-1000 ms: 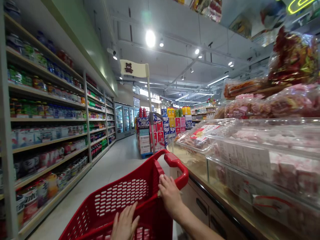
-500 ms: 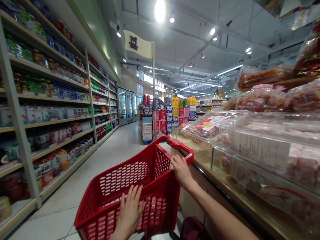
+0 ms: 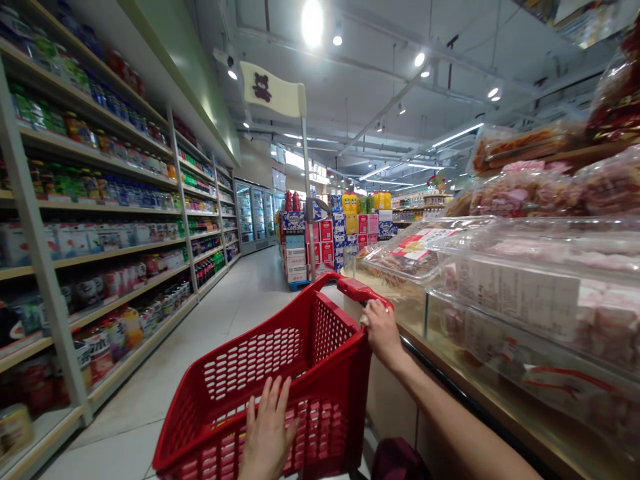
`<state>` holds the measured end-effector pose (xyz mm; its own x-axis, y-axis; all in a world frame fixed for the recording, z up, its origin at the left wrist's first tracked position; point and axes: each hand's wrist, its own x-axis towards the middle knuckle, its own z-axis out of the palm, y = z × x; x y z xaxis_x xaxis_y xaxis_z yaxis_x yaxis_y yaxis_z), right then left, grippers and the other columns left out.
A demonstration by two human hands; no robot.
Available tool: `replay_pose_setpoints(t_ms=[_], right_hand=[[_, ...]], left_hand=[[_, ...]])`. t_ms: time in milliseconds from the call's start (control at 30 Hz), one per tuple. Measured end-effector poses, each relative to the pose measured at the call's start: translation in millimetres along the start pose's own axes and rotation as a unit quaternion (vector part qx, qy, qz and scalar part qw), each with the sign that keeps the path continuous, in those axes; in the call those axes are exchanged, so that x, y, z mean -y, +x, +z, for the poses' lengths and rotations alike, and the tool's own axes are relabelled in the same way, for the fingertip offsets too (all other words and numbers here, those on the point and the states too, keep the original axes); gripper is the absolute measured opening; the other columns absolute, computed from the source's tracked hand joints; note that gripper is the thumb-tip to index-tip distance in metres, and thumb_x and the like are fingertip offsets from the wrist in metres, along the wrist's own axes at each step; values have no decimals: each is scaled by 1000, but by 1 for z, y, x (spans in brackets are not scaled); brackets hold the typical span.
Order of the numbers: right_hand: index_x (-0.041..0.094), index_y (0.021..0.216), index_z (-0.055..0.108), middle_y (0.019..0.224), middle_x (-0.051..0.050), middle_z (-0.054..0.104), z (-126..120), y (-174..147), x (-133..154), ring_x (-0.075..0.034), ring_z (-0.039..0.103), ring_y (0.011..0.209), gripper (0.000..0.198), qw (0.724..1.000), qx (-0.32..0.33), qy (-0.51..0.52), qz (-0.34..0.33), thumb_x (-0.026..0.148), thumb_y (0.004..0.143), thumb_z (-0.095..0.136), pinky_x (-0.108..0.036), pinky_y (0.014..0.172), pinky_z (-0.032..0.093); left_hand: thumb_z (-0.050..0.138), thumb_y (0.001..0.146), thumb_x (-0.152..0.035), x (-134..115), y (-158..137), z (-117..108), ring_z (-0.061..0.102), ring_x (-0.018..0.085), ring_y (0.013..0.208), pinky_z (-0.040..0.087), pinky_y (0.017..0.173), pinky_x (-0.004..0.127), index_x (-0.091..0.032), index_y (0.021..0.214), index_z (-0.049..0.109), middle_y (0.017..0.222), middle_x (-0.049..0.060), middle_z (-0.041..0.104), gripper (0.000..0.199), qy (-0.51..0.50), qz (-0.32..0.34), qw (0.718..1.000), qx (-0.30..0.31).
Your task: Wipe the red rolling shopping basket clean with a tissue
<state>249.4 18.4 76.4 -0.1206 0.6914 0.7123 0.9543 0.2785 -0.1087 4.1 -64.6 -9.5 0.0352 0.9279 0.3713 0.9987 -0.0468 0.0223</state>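
Observation:
A red plastic shopping cart (image 3: pixel 275 347) with perforated sides stands in front of me, its handle (image 3: pixel 355 289) at the upper right. My right hand (image 3: pixel 383 327) is closed around the near end of that handle, and a small pale bit shows by its fingers. Over the cart's near side wall, my left hand (image 3: pixel 269 423) lies open with its fingers stretched out. Whether its palm touches the wall I cannot tell.
Shelves of drinks (image 3: pixel 115 200) line the left. Ahead stand stacked cartons (image 3: pixel 323 240) and a post with a bear sign (image 3: pixel 275 90). Close on the right is a display counter with clear plastic food boxes (image 3: pixel 520 280). A tiled floor (image 3: pixel 240 293) runs between.
My right hand has moved from the cart's rim corner up and right onto the handle end. The cart and my left hand sit slightly farther right in view.

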Motion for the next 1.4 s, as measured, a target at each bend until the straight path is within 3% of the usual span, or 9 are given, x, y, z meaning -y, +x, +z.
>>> replay_pose_setpoints(t_ms=[100,167,333,533,733,933,1100,1267,1400], right_hand=[[18,108,57,128,-9,44,6,-14,13,-21,33,122,33,984,57,56,-158,12,81,40,-43,100,23],[21,109,56,128,-6,44,5,-16,14,-19,32,122,33,975,73,72,-195,13,81,41,-41,101,23],[12,112,54,127,-14,43,-1,-3,0,-25,34,121,36,1000,-4,22,17,9,80,37,-48,97,24],[23,111,54,128,-5,44,21,-23,37,-18,32,123,32,978,66,85,-180,16,82,43,-41,101,23],[13,114,52,128,-13,43,7,-14,19,-25,32,122,35,999,3,33,-17,12,82,39,-49,99,22],[22,112,54,127,-6,45,24,-36,50,-19,31,123,33,979,44,94,-176,14,83,42,-41,100,25],[16,112,55,125,-12,47,31,-32,61,-23,37,120,33,996,0,79,-51,12,82,40,-46,100,24],[20,109,56,122,-6,50,44,-48,90,-18,37,120,30,973,33,128,-187,15,83,42,-38,100,27],[15,112,55,122,-12,50,43,-45,88,-21,42,116,33,989,15,109,-99,12,84,38,-43,99,26]], left_hand=[[35,74,-27,-2,-1,3,24,22,127,17,102,48,-21,129,31,136,5,32,55,11,3,1000,-25],[35,74,-26,-2,-1,5,24,23,126,17,101,48,-21,128,31,136,6,32,55,18,5,999,-30],[36,72,-25,-4,-1,7,24,24,126,16,101,48,-20,129,31,136,6,33,57,35,5,999,-34],[36,73,-25,-6,-2,7,25,24,126,17,101,47,-18,129,31,136,7,33,57,51,10,998,-48],[37,72,-20,-11,-3,2,24,24,126,18,101,47,-17,129,31,136,7,33,57,59,6,997,-43],[38,70,-19,-14,-5,-5,25,25,126,19,101,48,-17,128,32,136,8,33,58,56,-2,998,-28],[39,70,-19,-18,-5,-8,23,24,127,22,100,47,-16,129,29,137,8,31,60,43,4,999,-25],[36,74,-26,5,-14,-8,24,22,126,20,102,45,-13,129,30,137,8,30,57,37,20,999,-2],[36,74,-28,36,-32,-10,23,25,127,18,102,47,-8,128,32,136,12,30,57,80,-81,993,7]])
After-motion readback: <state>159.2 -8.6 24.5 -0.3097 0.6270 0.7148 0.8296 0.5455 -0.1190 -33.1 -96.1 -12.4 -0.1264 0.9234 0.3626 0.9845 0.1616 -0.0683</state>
